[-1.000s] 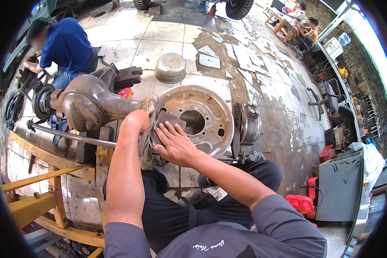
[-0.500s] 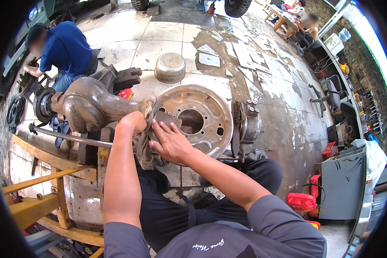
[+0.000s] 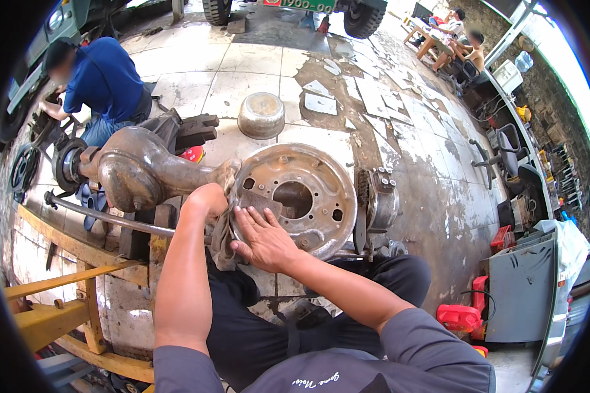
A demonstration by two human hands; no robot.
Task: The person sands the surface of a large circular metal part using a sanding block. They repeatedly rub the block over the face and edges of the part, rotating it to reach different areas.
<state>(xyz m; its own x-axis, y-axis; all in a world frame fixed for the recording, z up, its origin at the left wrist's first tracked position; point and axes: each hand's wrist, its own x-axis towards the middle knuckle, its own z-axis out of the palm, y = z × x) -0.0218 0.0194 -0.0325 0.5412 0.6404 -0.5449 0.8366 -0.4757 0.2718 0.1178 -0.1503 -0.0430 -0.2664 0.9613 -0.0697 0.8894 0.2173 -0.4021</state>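
A round, rust-brown brake backing plate (image 3: 318, 236) with a large central hole stands at the end of an axle housing (image 3: 134, 167). My right hand (image 3: 267, 239) lies flat on the plate's left part, fingers stretched over a brownish-grey abrasive sheet (image 3: 261, 203). The sheet is pressed between the fingers and the metal. At the plate's left edge, my left hand (image 3: 206, 200) is closed around a grey-brown rag (image 3: 223, 243). Its fingertips are hidden behind the hand and the cloth. The rag hangs down below both hands.
A metal drum (image 3: 261, 116) sits on the tiles beyond the plate. A hub-like part (image 3: 381, 200) stands at its right. The yellow frame (image 3: 78, 245) and a metal rod (image 3: 111, 215) lie left. A co-worker in blue (image 3: 108, 78) crouches far left. A red can (image 3: 459, 318) stands right.
My right hand and the abrasive sheet have slid slightly nearer to me over the plate. My left hand keeps its grip on the rag. The view has tilted up a little.
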